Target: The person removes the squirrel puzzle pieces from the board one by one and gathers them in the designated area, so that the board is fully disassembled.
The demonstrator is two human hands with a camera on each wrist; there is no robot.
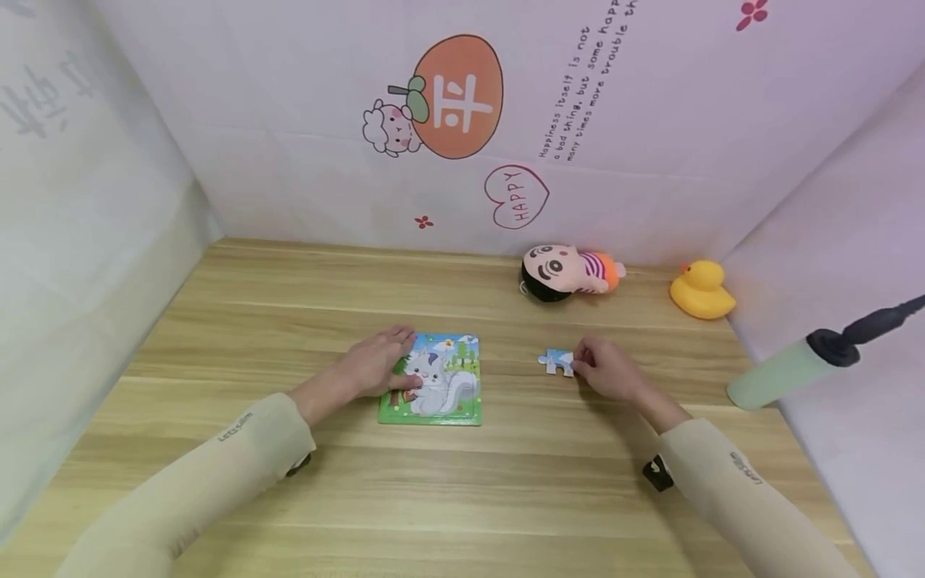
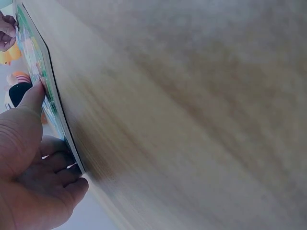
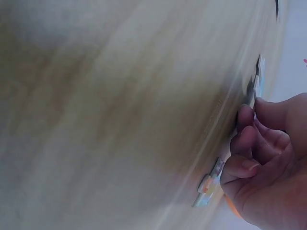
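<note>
A jigsaw puzzle with a grey squirrel lies flat on the table, framed by a green border at the bottom. My left hand rests at its left side: the thumb lies on the picture and the other fingers reach along the upper left edge. To the right of the puzzle, my right hand pinches a pale blue puzzle piece between thumb and index finger, low over the wood. In the right wrist view, another small piece with orange and light blue lies beside the curled fingers; the hand hides it from the head view.
Behind the hands lie a doll in a striped top and a yellow rubber duck. At the right edge stands a pale green cylinder with a black top. Printed cloth walls enclose the wooden table on three sides.
</note>
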